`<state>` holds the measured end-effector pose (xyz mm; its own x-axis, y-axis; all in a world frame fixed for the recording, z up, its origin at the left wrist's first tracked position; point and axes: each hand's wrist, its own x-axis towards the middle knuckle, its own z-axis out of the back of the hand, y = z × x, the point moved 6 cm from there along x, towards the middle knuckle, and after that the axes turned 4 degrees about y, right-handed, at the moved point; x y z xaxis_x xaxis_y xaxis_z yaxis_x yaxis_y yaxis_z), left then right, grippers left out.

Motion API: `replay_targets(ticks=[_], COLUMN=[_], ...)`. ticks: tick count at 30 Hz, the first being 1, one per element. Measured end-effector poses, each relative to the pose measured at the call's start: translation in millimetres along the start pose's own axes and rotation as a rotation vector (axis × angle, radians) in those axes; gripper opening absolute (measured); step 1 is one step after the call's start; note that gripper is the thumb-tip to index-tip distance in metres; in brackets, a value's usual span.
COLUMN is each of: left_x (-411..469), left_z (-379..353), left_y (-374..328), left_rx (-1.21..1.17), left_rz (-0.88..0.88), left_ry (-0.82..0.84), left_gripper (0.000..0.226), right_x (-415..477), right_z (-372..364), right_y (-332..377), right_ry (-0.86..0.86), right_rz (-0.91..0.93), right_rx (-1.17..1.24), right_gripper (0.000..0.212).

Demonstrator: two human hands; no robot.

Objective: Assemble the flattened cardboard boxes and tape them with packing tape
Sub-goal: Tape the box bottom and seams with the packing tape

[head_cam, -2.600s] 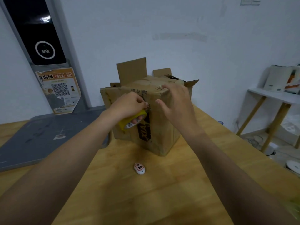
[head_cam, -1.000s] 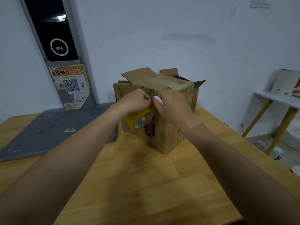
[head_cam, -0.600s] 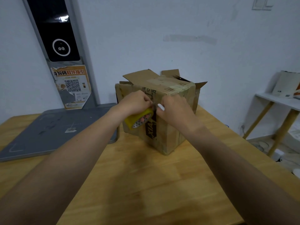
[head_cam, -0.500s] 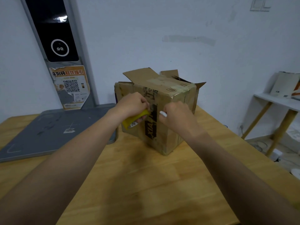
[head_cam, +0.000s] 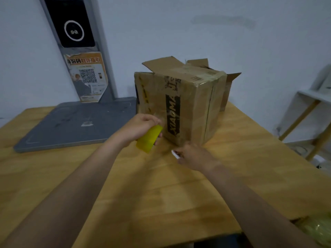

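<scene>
A worn brown cardboard box with black lettering stands on the wooden table, its top flaps partly raised at the back. My left hand grips a yellow roll of packing tape low against the box's near face. My right hand is down by the box's front bottom corner, pinching a small white cutter; this hand is blurred.
A grey flat platform with an upright post and a QR-code poster lies at the left rear. A white shelf on wooden legs stands off the table's right edge. Something yellow-green lies at the near right corner.
Both hands have dropped from the box's upper edge down its near face to table level. The tape roll came down with my left hand, the white cutter with my right.
</scene>
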<state>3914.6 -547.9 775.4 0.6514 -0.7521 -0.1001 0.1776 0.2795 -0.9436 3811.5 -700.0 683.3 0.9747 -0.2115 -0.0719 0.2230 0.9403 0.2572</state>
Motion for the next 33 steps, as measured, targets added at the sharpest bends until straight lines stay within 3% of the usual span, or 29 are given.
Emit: replay_targets(ticks=[4,8,12,16,22,27,30,33], left_x=[-30.0,-49.8,-58.3,-64.9,-65.9,-64.6,-63.9,-62.9], left_z=[3.1,4.1,1.2,2.3,2.5,3.0,2.5,-0.3], left_y=[27.8,44.9,45.8,40.4,45.9,50.7,48.4,44.9], left_rx=[-0.078,-0.172,-0.247,-0.288,-0.34,-0.359,-0.292,-0.285], left_rz=[-0.012,-0.051,-0.089,-0.158,-0.172,-0.124,-0.103,-0.093], left_ry=[-0.049,-0.1,-0.118,-0.085,-0.099,-0.124,-0.117,-0.088], left_gripper=[0.022,0.025,0.027,0.04,0.041,0.038,0.029,0.022], right_x=[5.6,1.1,4.8,8.5,2.8,-7.2,-14.0,-15.2], right_z=[13.9,57.3,52.7,45.5,48.1,59.3,65.7,66.1], right_y=[7.7,48.6,84.8,86.9,95.0,102.2,106.8,108.9], right_ry=[-0.06,-0.367,-0.323,-0.338,-0.379,-0.522,-0.605,-0.632], right_rz=[0.025,0.17,0.164,0.12,0.233,0.456,0.607,0.641], right_rx=[0.07,0.613,0.896,1.075,1.02,0.746,0.615,0.574], right_gripper=[0.03,0.027,0.027,0.006,0.016,0.036,0.023,0.014])
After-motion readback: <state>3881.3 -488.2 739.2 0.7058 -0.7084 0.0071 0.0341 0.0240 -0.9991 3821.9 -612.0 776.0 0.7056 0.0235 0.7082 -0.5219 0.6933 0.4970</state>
